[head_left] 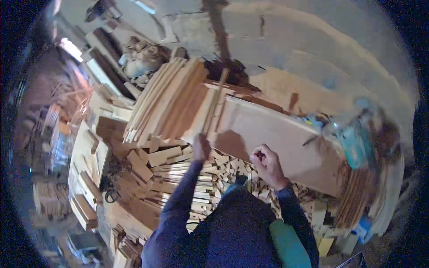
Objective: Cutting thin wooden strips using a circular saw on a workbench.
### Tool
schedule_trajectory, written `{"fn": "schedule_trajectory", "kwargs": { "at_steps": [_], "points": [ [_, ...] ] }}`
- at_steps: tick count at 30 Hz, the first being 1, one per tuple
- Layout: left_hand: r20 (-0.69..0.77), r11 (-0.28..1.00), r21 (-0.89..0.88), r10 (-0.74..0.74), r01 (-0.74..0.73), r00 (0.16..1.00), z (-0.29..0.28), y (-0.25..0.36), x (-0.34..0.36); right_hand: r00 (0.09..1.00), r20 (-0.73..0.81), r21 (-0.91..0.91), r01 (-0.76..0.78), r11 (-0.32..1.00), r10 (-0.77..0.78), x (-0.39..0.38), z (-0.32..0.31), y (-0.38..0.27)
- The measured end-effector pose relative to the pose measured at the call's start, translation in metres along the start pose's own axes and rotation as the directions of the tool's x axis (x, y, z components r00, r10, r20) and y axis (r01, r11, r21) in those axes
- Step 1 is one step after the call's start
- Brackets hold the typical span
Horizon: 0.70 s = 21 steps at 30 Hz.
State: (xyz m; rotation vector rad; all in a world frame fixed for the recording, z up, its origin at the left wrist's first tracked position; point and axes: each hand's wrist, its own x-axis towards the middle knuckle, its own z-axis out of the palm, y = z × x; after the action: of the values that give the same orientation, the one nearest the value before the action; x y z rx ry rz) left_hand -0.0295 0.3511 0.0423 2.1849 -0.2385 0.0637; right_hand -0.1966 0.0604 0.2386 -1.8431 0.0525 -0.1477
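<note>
My left hand (202, 148) is closed round the near end of a narrow wooden strip (216, 103), which points away from me along the right side of a stack of wooden slats (172, 96). My right hand (267, 166) hovers over the near edge of a wide pale board (272, 127). Its fingers are curled in toward the thumb, and nothing shows in them. Below and between both hands lies a heap of small wood offcuts (228, 172).
A green power tool (356, 142) stands at the board's right end, above stacked thin strips (353, 196). On the left, a pale panel (80, 165) carries loose wood blocks. Cut wood pieces (165, 155) lie in front of the slats. A stained wall (286, 44) rises behind.
</note>
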Motion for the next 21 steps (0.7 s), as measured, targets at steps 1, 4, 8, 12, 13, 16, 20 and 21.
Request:
{"fn": "schedule_trajectory", "kwargs": {
  "at_steps": [1,4,8,12,13,16,20,21],
  "points": [
    [-0.005,0.998,0.066,-0.009,0.009,1.000,0.009,0.012,-0.015,0.999,-0.051,0.096,-0.008,0.995,0.013,0.006,0.024,0.036],
    [-0.039,0.998,-0.054,0.009,-0.011,0.999,0.043,0.062,-0.063,0.914,-0.044,0.472,-0.337,0.814,0.404,0.014,0.093,0.115],
    [0.088,0.946,-0.237,0.248,-0.222,0.965,0.064,0.111,-0.117,0.707,0.225,0.753,-0.563,0.341,0.671,0.015,0.123,0.182],
    [0.380,0.982,-0.186,0.092,-0.022,0.920,0.049,0.110,-0.125,0.731,0.181,0.825,-0.477,0.303,0.658,0.016,0.125,0.223],
    [0.478,0.972,-0.220,0.031,0.085,0.878,0.043,0.105,-0.123,0.686,0.192,0.819,-0.506,0.271,0.701,0.010,0.124,0.226],
    [0.449,0.993,-0.080,0.115,-0.088,0.886,0.025,0.089,-0.117,0.732,0.131,0.897,-0.375,0.234,0.669,0.004,0.114,0.219],
    [0.210,0.989,-0.135,0.094,-0.066,0.973,-0.018,0.061,-0.076,0.779,0.173,0.943,-0.307,0.126,0.603,-0.006,0.099,0.181],
    [0.071,0.993,-0.097,0.080,-0.073,0.994,-0.040,0.048,-0.055,0.820,0.143,0.946,-0.277,0.166,0.555,-0.009,0.095,0.175]
  ]
}}
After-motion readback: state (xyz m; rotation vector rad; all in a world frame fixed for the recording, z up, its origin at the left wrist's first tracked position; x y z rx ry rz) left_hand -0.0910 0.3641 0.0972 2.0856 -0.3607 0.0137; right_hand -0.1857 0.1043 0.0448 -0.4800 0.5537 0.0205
